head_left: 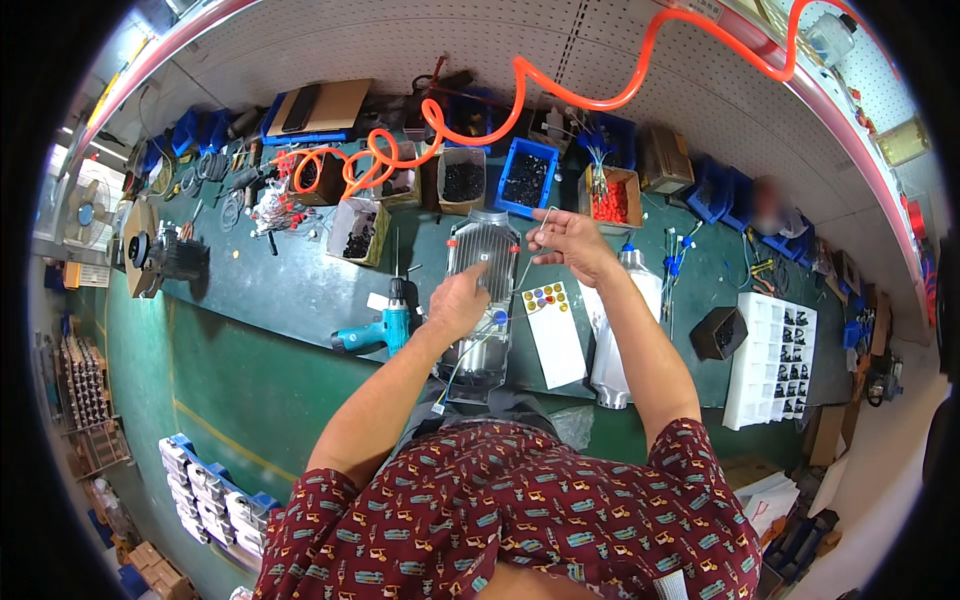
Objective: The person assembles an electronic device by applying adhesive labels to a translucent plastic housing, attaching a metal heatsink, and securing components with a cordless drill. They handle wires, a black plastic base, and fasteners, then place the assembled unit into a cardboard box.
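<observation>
A finned grey metal housing (502, 243) lies before me on the bench, with red pieces at its sides and a shiny lower part. My left hand (458, 303) rests on its fins, fingers mostly curled and the index reaching toward a small light square; whatever they pinch is hidden. Above the housing's right edge, my right hand (578, 247) pinches a thin bent metal rod (529, 262), hex-key-like in shape. A blue round piece (500, 317) and thin wires ending in a white connector (438, 408) are at the housing's lower part.
Left of the housing lies a teal power drill (390, 325). To the right are a white card with round stickers (555, 340), a silver housing (612, 365) and a white tray (752, 355) of black parts. Parts bins (527, 175) line the back; an orange coiled hose (600, 103) hangs above.
</observation>
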Available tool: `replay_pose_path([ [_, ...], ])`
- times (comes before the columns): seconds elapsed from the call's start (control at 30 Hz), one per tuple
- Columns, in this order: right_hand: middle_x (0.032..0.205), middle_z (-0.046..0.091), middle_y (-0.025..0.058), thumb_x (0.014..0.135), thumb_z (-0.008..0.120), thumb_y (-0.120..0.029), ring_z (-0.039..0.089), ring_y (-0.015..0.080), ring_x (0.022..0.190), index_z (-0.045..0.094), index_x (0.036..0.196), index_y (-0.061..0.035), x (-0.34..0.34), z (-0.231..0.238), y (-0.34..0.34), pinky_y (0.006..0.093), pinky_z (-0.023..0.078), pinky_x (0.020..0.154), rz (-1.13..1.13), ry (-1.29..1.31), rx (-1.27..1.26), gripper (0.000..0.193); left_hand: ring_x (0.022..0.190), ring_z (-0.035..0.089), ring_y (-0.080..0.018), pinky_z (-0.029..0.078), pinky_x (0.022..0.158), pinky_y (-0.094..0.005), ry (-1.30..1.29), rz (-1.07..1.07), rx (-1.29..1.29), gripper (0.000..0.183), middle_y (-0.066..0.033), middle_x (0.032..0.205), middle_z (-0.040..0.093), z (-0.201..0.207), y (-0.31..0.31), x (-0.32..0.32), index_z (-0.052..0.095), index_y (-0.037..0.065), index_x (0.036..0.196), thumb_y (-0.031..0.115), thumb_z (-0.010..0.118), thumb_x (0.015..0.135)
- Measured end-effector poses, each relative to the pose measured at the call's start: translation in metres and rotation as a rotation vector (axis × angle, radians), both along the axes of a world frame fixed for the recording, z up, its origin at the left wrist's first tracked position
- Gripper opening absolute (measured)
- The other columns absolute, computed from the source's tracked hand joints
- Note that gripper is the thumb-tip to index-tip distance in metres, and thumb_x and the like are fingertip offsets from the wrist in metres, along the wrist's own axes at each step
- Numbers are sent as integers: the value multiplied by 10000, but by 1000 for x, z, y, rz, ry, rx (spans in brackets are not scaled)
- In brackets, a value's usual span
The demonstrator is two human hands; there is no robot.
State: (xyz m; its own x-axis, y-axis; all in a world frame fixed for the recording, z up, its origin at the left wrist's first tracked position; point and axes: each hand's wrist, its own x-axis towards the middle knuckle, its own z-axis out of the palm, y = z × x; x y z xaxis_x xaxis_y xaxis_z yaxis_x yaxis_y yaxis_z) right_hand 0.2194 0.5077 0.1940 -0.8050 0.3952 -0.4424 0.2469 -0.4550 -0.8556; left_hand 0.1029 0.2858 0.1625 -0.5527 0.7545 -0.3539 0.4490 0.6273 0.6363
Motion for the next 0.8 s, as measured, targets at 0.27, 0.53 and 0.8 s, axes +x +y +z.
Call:
replay_pose_path([
  [0.27, 981, 731, 132, 917, 739, -37, 675, 144, 766, 610, 1243, 5, -8, 4, -19, 247, 561, 661, -108, -35, -182, 352, 936, 676, -455, 531, 870, -529, 86, -16, 53, 515, -279, 956, 702, -1, -1, 3, 604, 85, 1363, 163, 565, 856],
  [0.53, 1158, 718, 145, 932, 694, 0, 686, 144, 857, 627, 1268, 22, 5, 4, -37, 249, 603, 768, -180, 218, -424, 343, 1033, 667, -434, 517, 916, -524, 59, -2, 7, 471, -246, 1069, 711, 6, 0, 5, 615, 99, 1335, 135, 550, 870],
  [0.8, 1029, 695, 122, 894, 786, -69, 698, 197, 865, 594, 1287, 77, -3, -14, -33, 336, 606, 814, -314, 221, -300, 461, 997, 675, -445, 529, 884, -543, 62, -3, 32, 473, -261, 1038, 711, -1, 0, 4, 617, 87, 1333, 146, 568, 865],
])
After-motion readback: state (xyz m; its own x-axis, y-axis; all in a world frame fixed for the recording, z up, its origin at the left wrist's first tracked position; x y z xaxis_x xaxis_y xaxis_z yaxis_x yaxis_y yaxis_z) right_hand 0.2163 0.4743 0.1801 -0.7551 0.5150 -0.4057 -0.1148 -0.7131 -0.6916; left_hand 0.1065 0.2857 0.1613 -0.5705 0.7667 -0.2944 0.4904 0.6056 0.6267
